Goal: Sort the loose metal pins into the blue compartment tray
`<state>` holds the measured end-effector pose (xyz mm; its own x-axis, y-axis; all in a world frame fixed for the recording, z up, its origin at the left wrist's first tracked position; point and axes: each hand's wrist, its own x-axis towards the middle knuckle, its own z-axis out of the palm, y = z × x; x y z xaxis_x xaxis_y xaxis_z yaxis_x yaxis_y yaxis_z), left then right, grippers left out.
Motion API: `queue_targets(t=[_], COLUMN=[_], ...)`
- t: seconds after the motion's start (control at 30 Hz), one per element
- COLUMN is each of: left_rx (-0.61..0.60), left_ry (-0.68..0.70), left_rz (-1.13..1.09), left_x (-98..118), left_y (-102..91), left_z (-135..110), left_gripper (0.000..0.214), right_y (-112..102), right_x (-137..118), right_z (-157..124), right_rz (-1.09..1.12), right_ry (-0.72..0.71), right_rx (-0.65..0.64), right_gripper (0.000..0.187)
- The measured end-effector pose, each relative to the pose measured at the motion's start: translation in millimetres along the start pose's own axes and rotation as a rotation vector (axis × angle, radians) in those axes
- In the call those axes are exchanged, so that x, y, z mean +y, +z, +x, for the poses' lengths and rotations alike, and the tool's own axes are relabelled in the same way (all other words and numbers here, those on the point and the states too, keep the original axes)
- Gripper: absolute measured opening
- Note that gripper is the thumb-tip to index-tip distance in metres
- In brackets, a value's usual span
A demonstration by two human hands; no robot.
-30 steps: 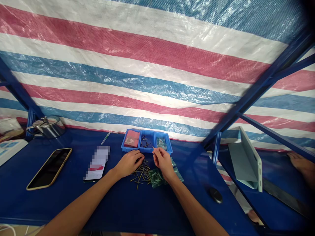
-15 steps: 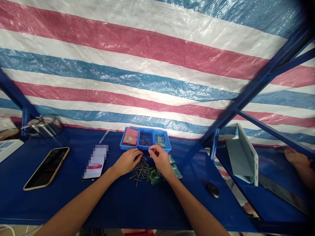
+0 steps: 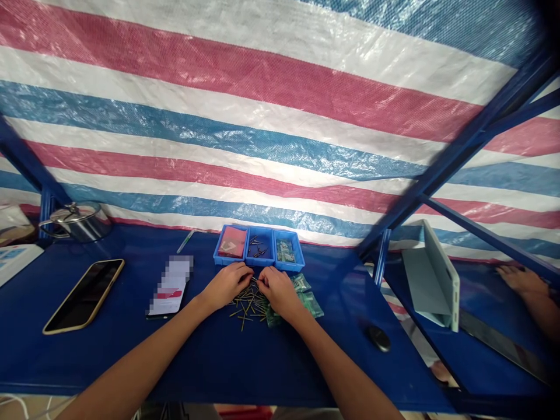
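Brass-toned metal pins (image 3: 247, 305) lie heaped on the blue tabletop (image 3: 219, 361), just in front of a three-part tray (image 3: 259, 263). Left hand (image 3: 225, 286) and right hand (image 3: 280, 291) near each other over the heap's far edge, both curled narrow; cannot tell whether either grips a pin. Green packets (image 3: 312, 304) beside right hand.

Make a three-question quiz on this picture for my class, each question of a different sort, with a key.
1. True or false: the black mouse lies to the right of the camera wearer's right hand.

2. Multiple choice: which of the blue bins holds the pink item?
A) left
B) middle
C) right

3. Fill the gap: the thin metal pieces lie in a loose pile on a ____ tabletop.

Key: 1. True. 2. A. 3. Blue.
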<state>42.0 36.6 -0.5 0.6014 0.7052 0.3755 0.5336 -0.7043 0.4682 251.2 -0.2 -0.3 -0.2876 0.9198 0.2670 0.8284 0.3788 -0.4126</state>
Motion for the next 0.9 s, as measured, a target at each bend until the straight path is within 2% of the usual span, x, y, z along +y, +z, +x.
queue_targets(t=[0.33,0.7,0.9], left_rx=[-0.025,-0.019,-0.022], left_ry=[0.027,-0.058,-0.053], left_rz=[-0.019,-0.065,-0.060], left_x=[-0.1,0.1,3.8], left_y=[-2.2,-2.0,-4.6], left_z=[0.3,-1.4,-1.2], left_gripper=[0.026,0.019,0.023], right_y=[5.3,-1.5,-3.1], right_x=[5.0,-3.5,-3.6], right_z=[-2.0,-3.2,-3.2], right_rz=[0.044,0.068,0.112], right_ry=[0.084,0.013,0.021], right_rx=[-0.021,0.061,0.070], right_gripper=[0.013,0.014,0.018])
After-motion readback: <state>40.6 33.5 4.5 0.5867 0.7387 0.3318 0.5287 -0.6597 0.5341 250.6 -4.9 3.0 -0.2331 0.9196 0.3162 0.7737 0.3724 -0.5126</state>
